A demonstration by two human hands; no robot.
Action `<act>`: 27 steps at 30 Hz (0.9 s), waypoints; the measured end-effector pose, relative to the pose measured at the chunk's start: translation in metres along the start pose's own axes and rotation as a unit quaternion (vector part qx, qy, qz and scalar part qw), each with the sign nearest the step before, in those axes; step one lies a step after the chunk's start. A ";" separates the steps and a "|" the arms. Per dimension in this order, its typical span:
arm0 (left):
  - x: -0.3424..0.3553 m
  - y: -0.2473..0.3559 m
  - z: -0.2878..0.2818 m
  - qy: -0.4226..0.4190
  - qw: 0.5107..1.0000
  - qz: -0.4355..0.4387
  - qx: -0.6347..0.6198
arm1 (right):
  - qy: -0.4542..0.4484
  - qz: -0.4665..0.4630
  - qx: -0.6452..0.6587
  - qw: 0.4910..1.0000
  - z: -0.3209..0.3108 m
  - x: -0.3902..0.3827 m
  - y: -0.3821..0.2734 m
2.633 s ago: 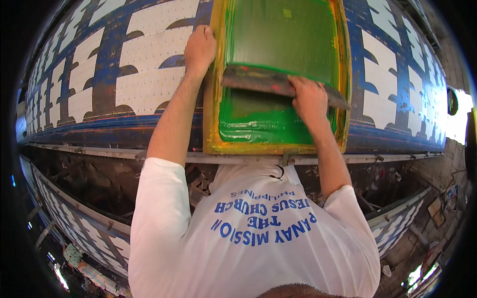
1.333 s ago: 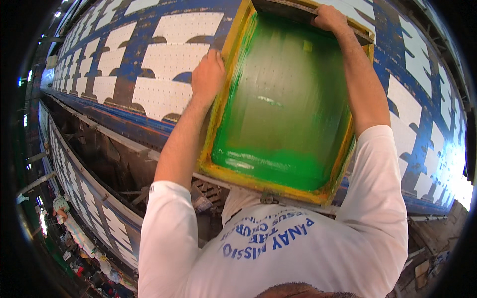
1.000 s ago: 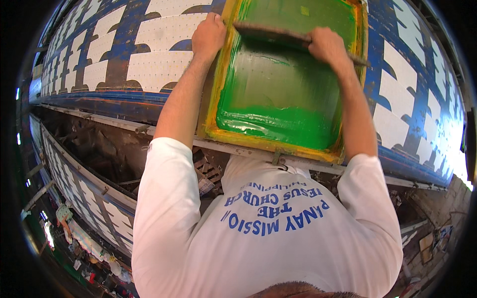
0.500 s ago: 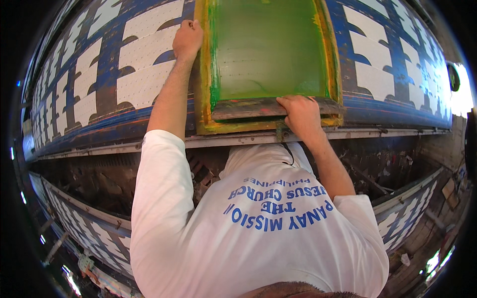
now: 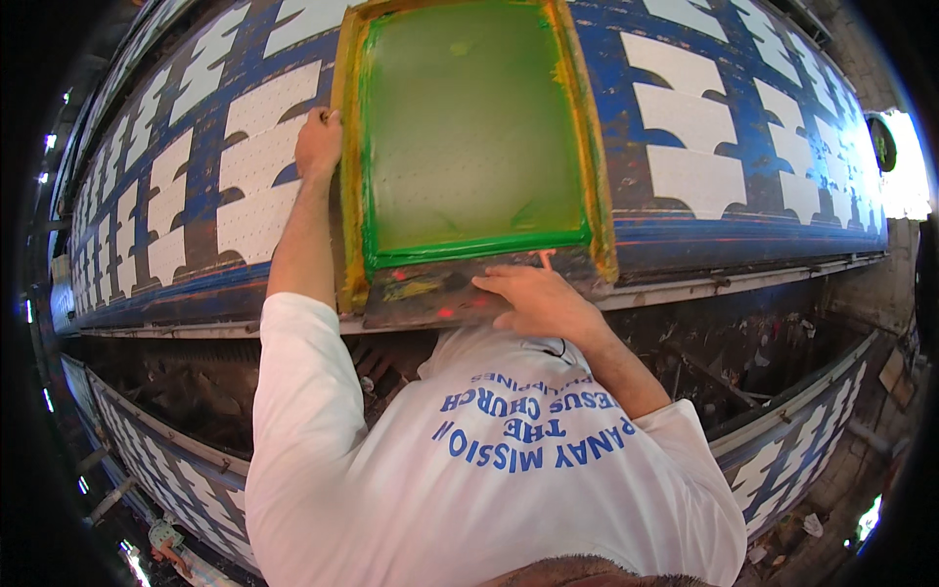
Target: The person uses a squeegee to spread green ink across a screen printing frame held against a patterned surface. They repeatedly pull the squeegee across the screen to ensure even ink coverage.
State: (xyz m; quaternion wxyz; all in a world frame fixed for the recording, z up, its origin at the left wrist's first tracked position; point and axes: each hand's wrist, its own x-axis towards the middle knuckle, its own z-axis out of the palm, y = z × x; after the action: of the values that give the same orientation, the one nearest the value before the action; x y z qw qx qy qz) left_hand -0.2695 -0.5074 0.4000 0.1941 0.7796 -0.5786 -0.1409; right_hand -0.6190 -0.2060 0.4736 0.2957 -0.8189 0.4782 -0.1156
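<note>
A screen-printing frame (image 5: 351,196) with yellow and green paint-stained edges lies on the table, its green mesh (image 5: 469,137) facing up. My left hand (image 5: 319,144) is closed at the frame's left edge, fingers curled against it. Across the near end of the frame lies a wide, dark squeegee (image 5: 421,293), tilted so its broad face shows pink and yellow paint spots. My right hand (image 5: 536,298) grips the right half of this squeegee, fingers reaching over its face and thumb nearer me. Wet green paint lines the near edge of the mesh.
The long blue table (image 5: 626,210) carries rows of white cut pieces (image 5: 690,137) on both sides of the frame. A metal rail (image 5: 704,291) edges it. Behind me stands a second table (image 5: 156,440) with similar white pieces, across a littered gap.
The squeegee has tipped from edge-on to broad face up and sits over the frame's near end. My right hand's fingers have stretched out more. The view has shifted, with the frame lower and further left.
</note>
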 end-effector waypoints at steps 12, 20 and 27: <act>0.010 -0.015 0.008 0.036 0.996 0.026 -0.071 | 0.201 0.320 0.179 0.908 -0.059 -0.032 0.160; 0.019 -0.033 0.015 0.046 0.994 0.053 -0.089 | 0.286 0.276 0.083 0.914 -0.056 -0.024 0.142; 0.034 -0.040 0.008 0.018 0.996 0.032 -0.079 | 0.334 0.192 0.089 0.919 -0.086 -0.033 0.137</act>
State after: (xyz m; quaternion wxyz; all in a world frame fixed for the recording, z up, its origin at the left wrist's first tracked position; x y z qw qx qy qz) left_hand -0.2297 -0.5305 0.3747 0.2700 0.7451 -0.5868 -0.1659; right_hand -0.7746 -0.2599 0.4639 0.2068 -0.5957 0.6849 -0.3651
